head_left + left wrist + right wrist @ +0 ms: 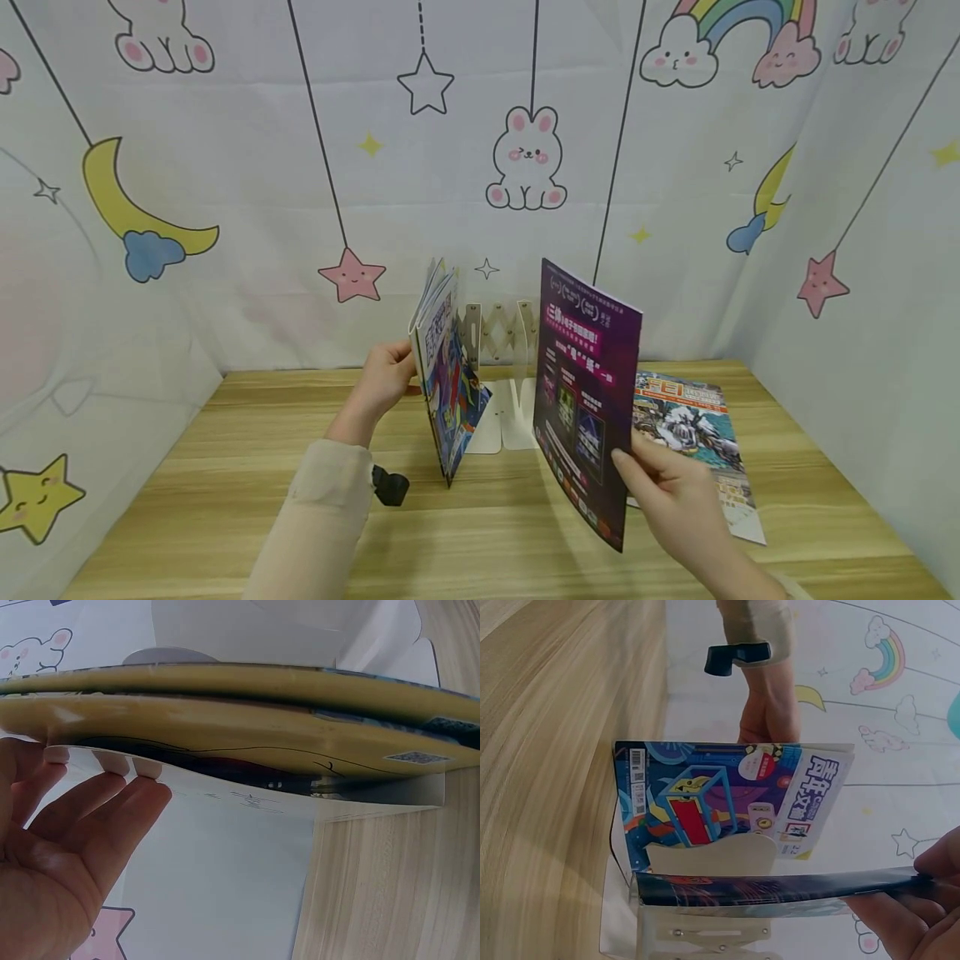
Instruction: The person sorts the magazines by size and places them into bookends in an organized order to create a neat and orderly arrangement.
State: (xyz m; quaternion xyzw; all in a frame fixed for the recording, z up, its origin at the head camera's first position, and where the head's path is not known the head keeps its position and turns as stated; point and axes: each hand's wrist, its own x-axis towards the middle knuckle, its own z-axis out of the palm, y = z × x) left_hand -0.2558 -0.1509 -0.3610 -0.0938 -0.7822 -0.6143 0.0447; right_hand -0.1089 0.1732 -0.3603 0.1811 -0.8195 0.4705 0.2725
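My left hand (pixel 390 375) is at the outer side of several upright magazines (pixel 442 367), left of a cream metal bookend (pixel 487 425). In the left wrist view its extended fingers (pixel 112 825) touch a white, slightly bowed cover; yellow covers (pixel 225 724) stand fanned behind it. My right hand (pixel 667 492) pinches a dark purple magazine (pixel 581 392) by its near edge, thumb on the printed face. That magazine is upright, at the right side of the bookend. In the right wrist view it appears nearly edge-on, facing the colourful front magazine (pixel 712 795) of the left group.
Another magazine (pixel 693 433) with a teal and white cover lies flat on the wooden table (pixel 247 467), behind and right of my right hand. A patterned white curtain (pixel 450 208) encloses the table's back and sides. The bookend's folding lattice (pixel 498 329) stands at the back.
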